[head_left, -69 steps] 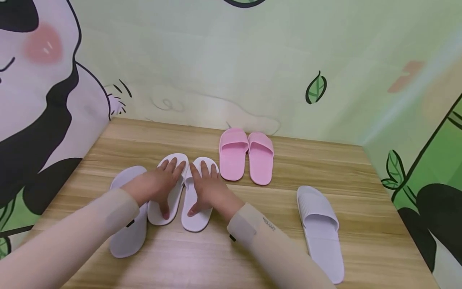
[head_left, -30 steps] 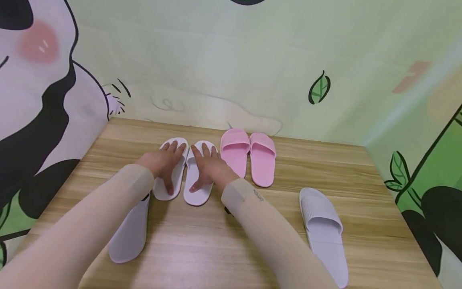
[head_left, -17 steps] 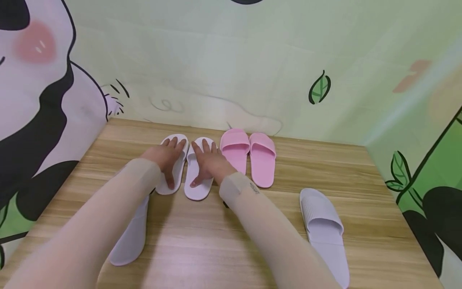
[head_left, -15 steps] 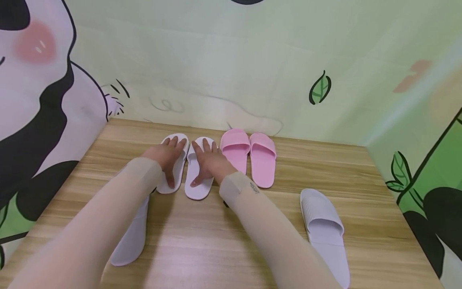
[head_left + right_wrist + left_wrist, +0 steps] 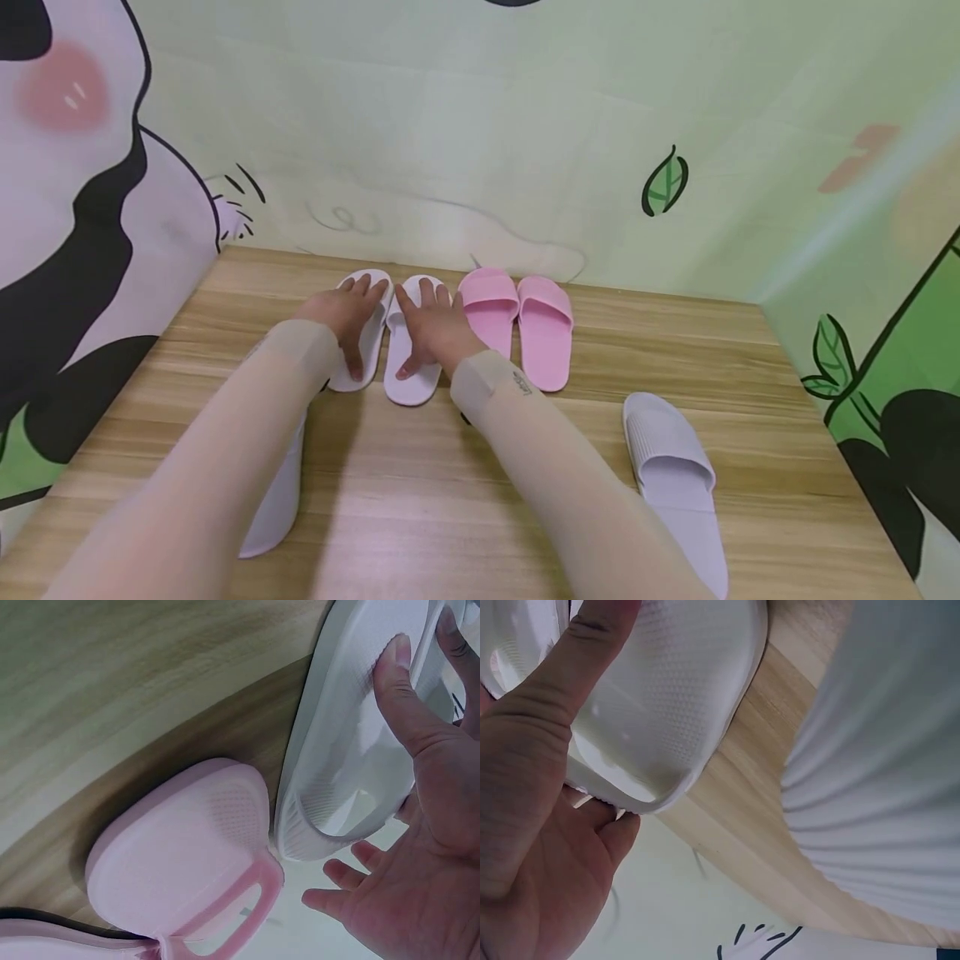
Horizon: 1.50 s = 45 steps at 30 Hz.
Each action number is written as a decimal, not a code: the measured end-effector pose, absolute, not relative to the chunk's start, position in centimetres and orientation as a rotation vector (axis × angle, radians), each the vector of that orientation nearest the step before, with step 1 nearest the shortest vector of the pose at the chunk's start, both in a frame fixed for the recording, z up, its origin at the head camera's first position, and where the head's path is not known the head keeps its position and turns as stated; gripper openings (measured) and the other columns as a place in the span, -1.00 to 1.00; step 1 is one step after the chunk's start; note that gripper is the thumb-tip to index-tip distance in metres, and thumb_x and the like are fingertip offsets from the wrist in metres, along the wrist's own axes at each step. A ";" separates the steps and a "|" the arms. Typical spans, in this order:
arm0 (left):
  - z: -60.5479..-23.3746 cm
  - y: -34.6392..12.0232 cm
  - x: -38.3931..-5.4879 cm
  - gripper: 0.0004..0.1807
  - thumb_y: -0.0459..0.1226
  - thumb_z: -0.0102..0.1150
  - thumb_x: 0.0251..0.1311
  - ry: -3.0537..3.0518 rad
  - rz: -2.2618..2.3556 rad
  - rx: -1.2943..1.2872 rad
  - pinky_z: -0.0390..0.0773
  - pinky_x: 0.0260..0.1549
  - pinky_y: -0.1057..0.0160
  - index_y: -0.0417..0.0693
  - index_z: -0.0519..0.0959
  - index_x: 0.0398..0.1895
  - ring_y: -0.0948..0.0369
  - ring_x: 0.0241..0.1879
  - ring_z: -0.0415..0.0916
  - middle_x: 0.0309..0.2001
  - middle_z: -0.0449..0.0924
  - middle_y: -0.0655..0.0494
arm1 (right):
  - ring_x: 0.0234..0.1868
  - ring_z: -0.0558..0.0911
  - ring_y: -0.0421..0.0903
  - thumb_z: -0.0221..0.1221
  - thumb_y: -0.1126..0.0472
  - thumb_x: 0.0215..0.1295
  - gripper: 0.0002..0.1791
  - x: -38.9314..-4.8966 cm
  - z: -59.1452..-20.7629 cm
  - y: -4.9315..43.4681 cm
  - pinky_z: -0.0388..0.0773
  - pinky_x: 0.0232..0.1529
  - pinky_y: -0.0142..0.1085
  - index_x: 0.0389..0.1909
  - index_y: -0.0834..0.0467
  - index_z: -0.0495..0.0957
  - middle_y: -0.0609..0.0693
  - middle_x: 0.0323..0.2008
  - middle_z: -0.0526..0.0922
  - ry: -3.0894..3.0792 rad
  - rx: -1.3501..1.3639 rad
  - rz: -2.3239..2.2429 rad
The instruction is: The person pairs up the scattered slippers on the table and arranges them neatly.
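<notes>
My left hand [image 5: 341, 315] rests with spread fingers on the strap of a white slipper [image 5: 369, 357], its thumb on the insole. My right hand [image 5: 437, 332] lies likewise on the matching white slipper [image 5: 412, 393], fingers over the strap and thumb on the footbed. Both toes point to the wall, with a narrow gap between the two. Right beside them stands a pair of pink slippers [image 5: 546, 358], its left one partly covered by my right hand. The left wrist view shows the thumb over the white slipper's textured insole [image 5: 697, 675].
A larger pale grey slipper [image 5: 678, 500] lies apart on the right. Its likely mate [image 5: 277, 521] is half hidden under my left sleeve; its ribbed strap [image 5: 885, 765] fills the left wrist view. A painted wall [image 5: 450, 125] closes off the wooden board [image 5: 405, 483] at the back.
Both hands have slid the white slippers forward to the wall, from in front of the pink pair to level with it. The pink slippers and the right grey slipper have not moved.
</notes>
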<state>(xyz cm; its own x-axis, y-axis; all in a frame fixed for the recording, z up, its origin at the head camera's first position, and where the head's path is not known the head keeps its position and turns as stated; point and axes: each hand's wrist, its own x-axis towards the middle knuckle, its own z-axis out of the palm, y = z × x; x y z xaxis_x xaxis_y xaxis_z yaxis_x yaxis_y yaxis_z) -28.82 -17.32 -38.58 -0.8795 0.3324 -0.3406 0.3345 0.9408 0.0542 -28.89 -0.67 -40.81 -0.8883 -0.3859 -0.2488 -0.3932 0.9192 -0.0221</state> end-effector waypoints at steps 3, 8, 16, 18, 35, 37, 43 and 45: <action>-38.6 -17.2 -29.2 0.57 -0.06 0.80 -0.39 2.750 -0.021 0.487 0.34 0.42 -0.30 -0.20 -0.09 0.67 -0.31 0.60 -0.02 0.63 -0.08 -0.40 | 0.57 0.14 0.14 0.58 -0.35 -0.19 0.53 -29.0 -40.8 -0.7 0.11 0.60 0.12 0.70 -0.12 -0.19 0.16 0.56 0.06 2.851 -0.590 0.046; -38.8 -17.3 -29.7 0.60 -0.04 0.81 -0.43 2.748 -0.026 0.485 0.30 0.43 -0.31 -0.21 -0.09 0.67 -0.31 0.60 -0.03 0.63 -0.09 -0.40 | 0.57 0.18 0.14 0.58 -0.36 -0.18 0.56 -29.3 -41.0 -0.6 0.08 0.62 0.09 0.71 -0.05 -0.24 0.12 0.59 0.09 2.855 -0.587 0.044; -38.9 -17.4 -30.2 0.61 -0.04 0.81 -0.42 2.758 -0.012 0.471 0.20 0.48 -0.32 -0.18 -0.12 0.68 -0.29 0.61 -0.05 0.65 -0.11 -0.35 | 0.62 0.15 0.12 0.54 -0.38 -0.12 0.54 -30.0 -41.4 -0.3 0.04 0.65 0.03 0.70 -0.01 -0.26 0.04 0.67 0.03 2.866 -0.566 0.051; -39.1 -17.4 -30.6 0.62 -0.02 0.81 -0.43 2.760 -0.022 0.478 0.18 0.50 -0.31 -0.22 -0.13 0.67 -0.28 0.62 -0.05 0.64 -0.10 -0.37 | 0.63 0.15 0.12 0.55 -0.37 -0.12 0.53 -30.1 -41.4 -0.2 0.04 0.65 0.03 0.70 -0.01 -0.24 0.03 0.68 0.02 2.864 -0.564 0.038; -39.6 -17.8 -31.8 0.66 0.08 0.79 -0.48 2.750 -0.024 0.461 0.06 0.54 -0.32 -0.32 -0.13 0.65 -0.33 0.61 -0.12 0.64 -0.19 -0.42 | 0.65 0.13 0.14 0.57 -0.32 -0.10 0.43 -30.4 -41.6 -0.2 0.00 0.66 0.06 0.65 0.04 -0.12 0.10 0.69 -0.02 2.860 -0.522 -0.067; -39.6 -17.8 -31.6 0.65 0.08 0.79 -0.47 2.760 -0.019 0.467 0.07 0.53 -0.33 -0.31 -0.12 0.65 -0.34 0.61 -0.11 0.64 -0.18 -0.42 | 0.65 0.12 0.13 0.57 -0.31 -0.10 0.42 -30.4 -41.6 -0.2 0.00 0.66 0.05 0.65 0.04 -0.10 0.11 0.68 -0.02 2.858 -0.520 -0.071; -39.3 -17.7 -31.0 0.61 0.04 0.81 -0.48 2.802 -0.012 0.489 0.11 0.50 -0.37 -0.30 -0.05 0.64 -0.37 0.58 -0.04 0.63 -0.12 -0.42 | 0.65 0.13 0.12 0.57 -0.29 -0.08 0.39 -30.4 -41.6 -0.1 0.05 0.65 0.03 0.65 0.03 -0.06 0.17 0.66 0.02 2.872 -0.518 -0.063; -39.1 -17.5 -30.7 0.59 0.03 0.81 -0.49 2.818 -0.024 0.496 0.15 0.48 -0.38 -0.29 -0.01 0.64 -0.38 0.57 0.01 0.62 -0.07 -0.41 | 0.64 0.15 0.11 0.56 -0.30 -0.07 0.38 -30.5 -41.7 -0.2 0.07 0.65 0.02 0.65 0.02 -0.06 0.18 0.63 0.06 2.880 -0.517 -0.051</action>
